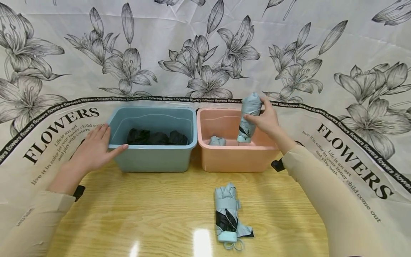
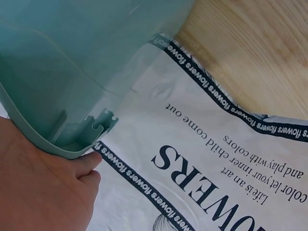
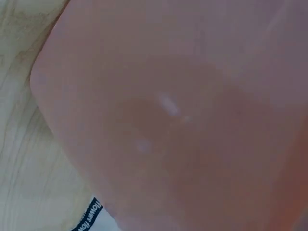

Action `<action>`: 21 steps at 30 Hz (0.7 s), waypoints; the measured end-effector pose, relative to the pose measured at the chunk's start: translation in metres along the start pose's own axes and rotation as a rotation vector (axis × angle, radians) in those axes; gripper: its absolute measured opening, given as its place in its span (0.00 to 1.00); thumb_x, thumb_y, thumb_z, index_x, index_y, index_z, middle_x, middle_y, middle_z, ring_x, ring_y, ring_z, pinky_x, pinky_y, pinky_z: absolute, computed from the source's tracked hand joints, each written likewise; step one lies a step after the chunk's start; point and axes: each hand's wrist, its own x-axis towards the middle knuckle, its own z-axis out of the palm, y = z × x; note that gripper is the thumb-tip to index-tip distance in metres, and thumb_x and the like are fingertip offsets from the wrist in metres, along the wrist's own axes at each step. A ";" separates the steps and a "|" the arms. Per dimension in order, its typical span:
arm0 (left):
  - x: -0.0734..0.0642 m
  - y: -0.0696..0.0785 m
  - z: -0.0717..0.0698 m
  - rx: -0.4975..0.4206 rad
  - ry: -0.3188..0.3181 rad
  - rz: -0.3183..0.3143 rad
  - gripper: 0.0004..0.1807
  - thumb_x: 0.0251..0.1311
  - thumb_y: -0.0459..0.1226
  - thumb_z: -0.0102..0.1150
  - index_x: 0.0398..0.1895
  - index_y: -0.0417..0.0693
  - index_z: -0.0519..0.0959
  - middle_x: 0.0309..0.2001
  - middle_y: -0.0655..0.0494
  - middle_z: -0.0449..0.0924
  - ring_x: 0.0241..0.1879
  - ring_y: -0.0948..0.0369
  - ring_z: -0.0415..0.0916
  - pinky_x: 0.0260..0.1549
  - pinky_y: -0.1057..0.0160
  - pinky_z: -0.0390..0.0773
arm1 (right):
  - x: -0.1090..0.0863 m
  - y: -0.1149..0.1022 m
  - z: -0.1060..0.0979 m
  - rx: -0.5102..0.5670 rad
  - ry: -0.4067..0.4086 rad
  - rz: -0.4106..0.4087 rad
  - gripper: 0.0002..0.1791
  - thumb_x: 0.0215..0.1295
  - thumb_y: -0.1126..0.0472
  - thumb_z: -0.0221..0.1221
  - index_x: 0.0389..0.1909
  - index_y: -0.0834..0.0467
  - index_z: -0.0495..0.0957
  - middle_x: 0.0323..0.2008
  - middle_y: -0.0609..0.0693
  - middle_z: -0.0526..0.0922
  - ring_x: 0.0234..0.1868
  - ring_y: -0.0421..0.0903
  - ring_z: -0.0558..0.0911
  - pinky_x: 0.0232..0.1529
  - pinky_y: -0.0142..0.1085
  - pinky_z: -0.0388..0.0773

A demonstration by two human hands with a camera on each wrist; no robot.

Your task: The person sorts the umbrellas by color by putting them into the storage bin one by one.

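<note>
In the head view my right hand grips a light blue folded umbrella, held nearly upright over the pink bin. Inside that bin lies another light blue folded umbrella, partly hidden by the front wall. My left hand rests on the left rim of the blue bin, thumb stretched along the front edge. The left wrist view shows this hand against the bin's rim. Several black bundles sit in the blue bin. The right wrist view shows mostly the pink bin's wall.
A third light blue umbrella, with black print and a cord loop, lies on the wooden table in front of the pink bin. Flower-printed cloth covers the wall behind and both sides. The two bins stand side by side.
</note>
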 end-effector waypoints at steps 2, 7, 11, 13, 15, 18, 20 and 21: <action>0.000 0.000 0.000 0.006 -0.007 0.001 0.58 0.75 0.66 0.41 0.77 0.17 0.44 0.78 0.19 0.37 0.77 0.27 0.36 0.75 0.31 0.39 | 0.005 0.005 0.006 -0.016 -0.057 0.016 0.52 0.64 0.60 0.71 0.83 0.55 0.51 0.69 0.64 0.68 0.59 0.63 0.78 0.51 0.51 0.81; 0.002 -0.002 0.001 0.015 -0.025 -0.007 0.58 0.76 0.66 0.39 0.77 0.17 0.42 0.78 0.20 0.34 0.78 0.27 0.33 0.75 0.31 0.37 | 0.015 0.018 0.019 -0.041 -0.187 0.046 0.51 0.63 0.64 0.71 0.81 0.63 0.50 0.69 0.68 0.68 0.64 0.65 0.74 0.61 0.58 0.77; 0.002 -0.003 0.002 0.012 -0.025 -0.007 0.58 0.76 0.66 0.39 0.77 0.18 0.41 0.79 0.21 0.33 0.78 0.27 0.33 0.75 0.31 0.38 | 0.014 0.024 0.029 -0.081 -0.277 0.068 0.53 0.62 0.66 0.71 0.81 0.67 0.49 0.67 0.71 0.69 0.63 0.66 0.74 0.64 0.58 0.75; 0.002 -0.003 0.003 0.005 -0.028 -0.011 0.58 0.75 0.66 0.39 0.77 0.18 0.42 0.79 0.22 0.33 0.78 0.28 0.33 0.75 0.31 0.38 | 0.012 0.025 0.033 -0.092 -0.316 0.089 0.53 0.62 0.66 0.71 0.81 0.68 0.48 0.67 0.72 0.68 0.62 0.66 0.74 0.64 0.58 0.76; 0.002 -0.002 0.003 0.001 -0.030 -0.015 0.58 0.75 0.67 0.40 0.78 0.19 0.42 0.79 0.22 0.33 0.78 0.28 0.33 0.75 0.31 0.38 | 0.011 0.027 0.037 -0.079 -0.360 0.121 0.53 0.63 0.66 0.70 0.81 0.67 0.47 0.67 0.72 0.67 0.62 0.65 0.74 0.63 0.57 0.77; 0.002 -0.001 0.003 0.004 -0.029 -0.018 0.58 0.75 0.67 0.40 0.78 0.19 0.43 0.79 0.22 0.34 0.78 0.28 0.34 0.75 0.31 0.39 | 0.012 0.028 0.043 -0.051 -0.419 0.172 0.52 0.64 0.67 0.69 0.81 0.67 0.46 0.67 0.72 0.66 0.62 0.64 0.73 0.61 0.55 0.78; 0.003 -0.002 0.003 0.011 -0.028 -0.015 0.58 0.75 0.67 0.39 0.78 0.19 0.42 0.79 0.22 0.34 0.78 0.28 0.34 0.75 0.31 0.39 | 0.014 0.029 0.046 -0.079 -0.448 0.178 0.52 0.65 0.66 0.69 0.81 0.67 0.45 0.67 0.71 0.65 0.61 0.63 0.73 0.59 0.53 0.79; 0.003 -0.002 0.003 0.013 -0.029 -0.015 0.58 0.75 0.67 0.39 0.78 0.19 0.42 0.79 0.22 0.34 0.78 0.28 0.34 0.75 0.31 0.39 | 0.015 0.029 0.047 -0.088 -0.460 0.180 0.52 0.64 0.66 0.69 0.81 0.67 0.45 0.67 0.71 0.65 0.61 0.62 0.73 0.59 0.52 0.79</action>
